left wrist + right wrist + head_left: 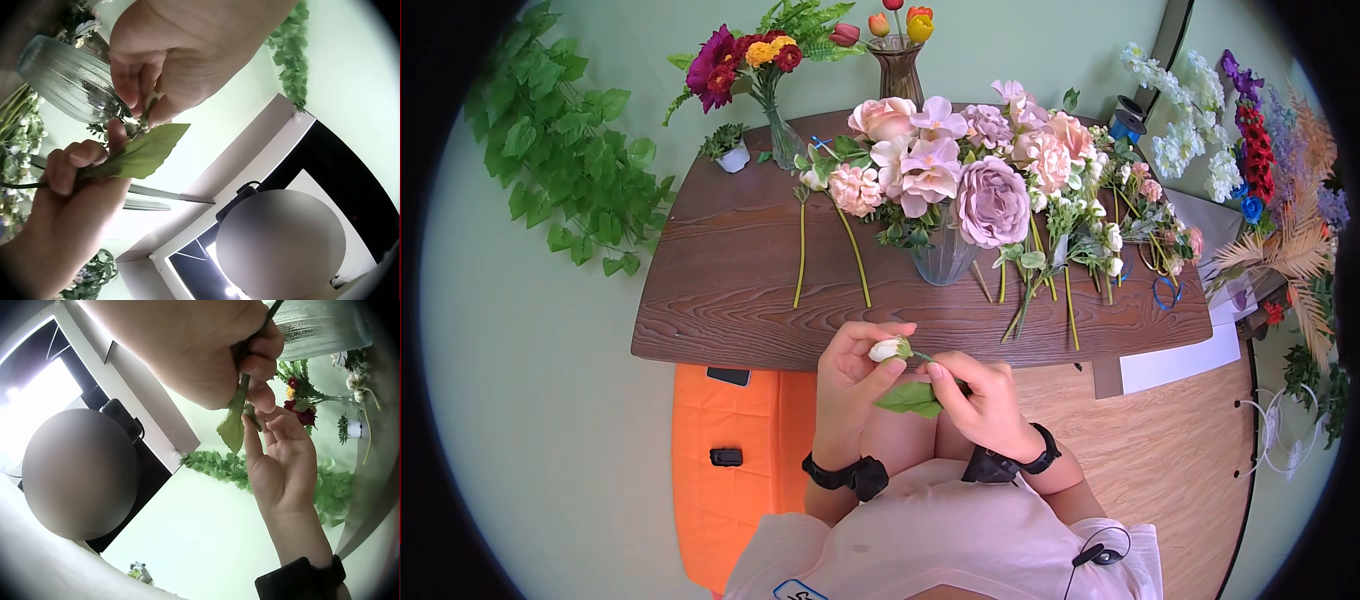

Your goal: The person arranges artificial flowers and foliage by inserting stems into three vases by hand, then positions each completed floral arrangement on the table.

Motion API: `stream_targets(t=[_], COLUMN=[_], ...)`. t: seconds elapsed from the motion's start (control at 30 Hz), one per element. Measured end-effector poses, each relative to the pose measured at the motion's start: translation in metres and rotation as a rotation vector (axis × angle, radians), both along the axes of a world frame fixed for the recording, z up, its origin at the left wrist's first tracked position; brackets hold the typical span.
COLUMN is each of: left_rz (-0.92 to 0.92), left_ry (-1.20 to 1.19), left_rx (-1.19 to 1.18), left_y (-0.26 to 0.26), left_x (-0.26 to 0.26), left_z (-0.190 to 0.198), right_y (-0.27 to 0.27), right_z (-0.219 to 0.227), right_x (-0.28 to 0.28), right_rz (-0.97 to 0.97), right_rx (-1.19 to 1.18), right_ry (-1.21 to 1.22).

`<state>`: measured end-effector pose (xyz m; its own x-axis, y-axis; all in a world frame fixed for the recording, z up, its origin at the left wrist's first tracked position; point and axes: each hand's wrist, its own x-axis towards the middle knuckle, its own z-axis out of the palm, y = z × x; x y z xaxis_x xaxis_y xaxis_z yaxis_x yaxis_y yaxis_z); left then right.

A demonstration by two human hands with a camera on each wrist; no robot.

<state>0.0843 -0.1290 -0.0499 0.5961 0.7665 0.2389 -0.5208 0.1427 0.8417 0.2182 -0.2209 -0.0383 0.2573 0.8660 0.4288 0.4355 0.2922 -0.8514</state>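
Note:
In front of the table edge, a white rosebud point(886, 349) with green sepals points to the left in the head view. My left hand point(847, 385) pinches it at the base between thumb and fingers. My right hand point(990, 402) grips the green stem just behind the bloom, thumb on top. A broad green leaf point(912, 399) hangs below the stem between both hands. From the left wrist, the leaf point(150, 153) spreads beside the right hand's fingers, and the stem point(22, 185) sticks out behind that hand. Fingers largely hide the bud in both wrist views.
On the dark wooden table point(730, 270), a ribbed glass vase point(945, 260) holds pink and mauve flowers. Loose cut stems point(855, 260) lie around it. Behind stand a dahlia bouquet point(745, 65), a tulip vase point(898, 72) and a small potted succulent point(725, 145). An orange seat point(725, 520) is at left.

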Motion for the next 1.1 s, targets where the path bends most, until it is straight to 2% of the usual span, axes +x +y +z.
stream_targets(t=[0.13, 0.2, 0.57, 0.73, 1.1], left_rz=[0.028, 0.097, 0.087, 0.092, 0.173], left_ry=[0.012, 0.057, 0.06, 0.068, 0.131], left_rx=[0.037, -0.014, 0.084, 0.138, 0.122], left_y=[-0.001, -0.004, -0.002, -0.003, -0.011], left_x=[0.002, 0.004, 0.003, 0.002, 0.006], left_z=[-0.001, 0.004, -0.002, -0.005, -0.004], right_y=[-0.001, -0.002, 0.0, 0.002, 0.004], right_z=[0.001, 0.002, -0.004, -0.003, -0.004], right_x=[0.0, 0.001, 0.001, -0.003, 0.0], right_rz=[-0.002, 0.002, -0.025, -0.148, -0.091], right_rx=[0.001, 0.001, -0.007, 0.031, 0.069], right_ry=[0.004, 0.003, -0.044, -0.074, -0.065])
